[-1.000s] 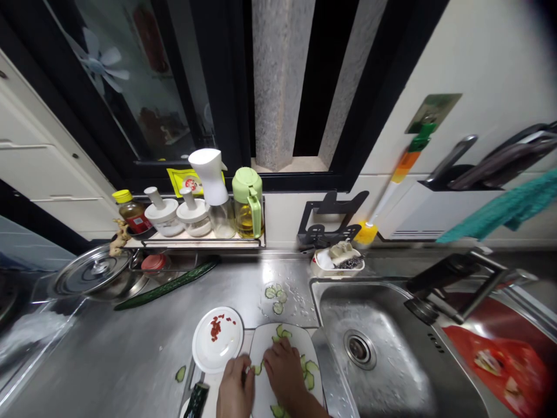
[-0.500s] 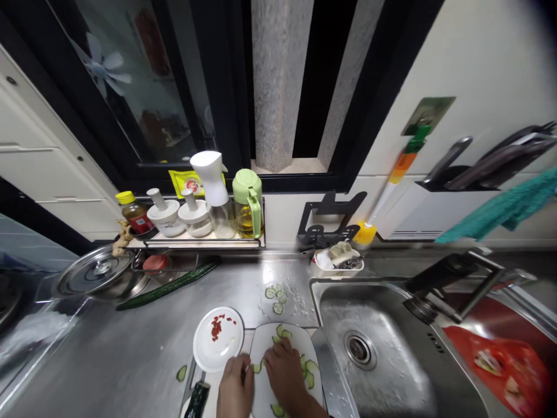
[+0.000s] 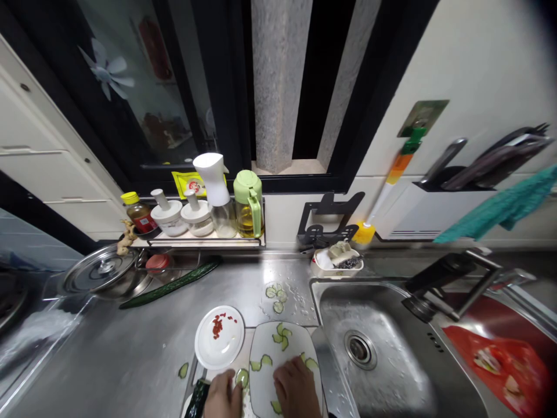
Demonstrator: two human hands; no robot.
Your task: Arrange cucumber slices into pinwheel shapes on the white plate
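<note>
A white square plate (image 3: 263, 384) carries thin cucumber slices (image 3: 282, 335), grouped in a pinwheel at its far side, with others along its left, right and near edges. My right hand (image 3: 298, 388) is over the plate's right half, fingers bent and close together; what they hold, if anything, is hidden. Left of the plate, my left hand (image 3: 223, 397) has thumb and forefinger apart, beside a loose cucumber slice (image 3: 242, 378) on the cutting board. A cut cucumber piece (image 3: 198, 399) lies against that hand's left side. Behind it is a round white plate (image 3: 220, 352) with red bits.
A sink (image 3: 378, 348) adjoins on the right, with a knife blade (image 3: 327, 371) between it and the plate. A whole cucumber (image 3: 169, 287) lies near the condiment rack (image 3: 204, 242). Several slices (image 3: 277, 297) rest on the wet steel counter (image 3: 143, 360).
My left hand has moved left and nearer, off the square plate's edge to the loose slice. My right hand has shifted right and nearer, uncovering the pinwheel of slices.
</note>
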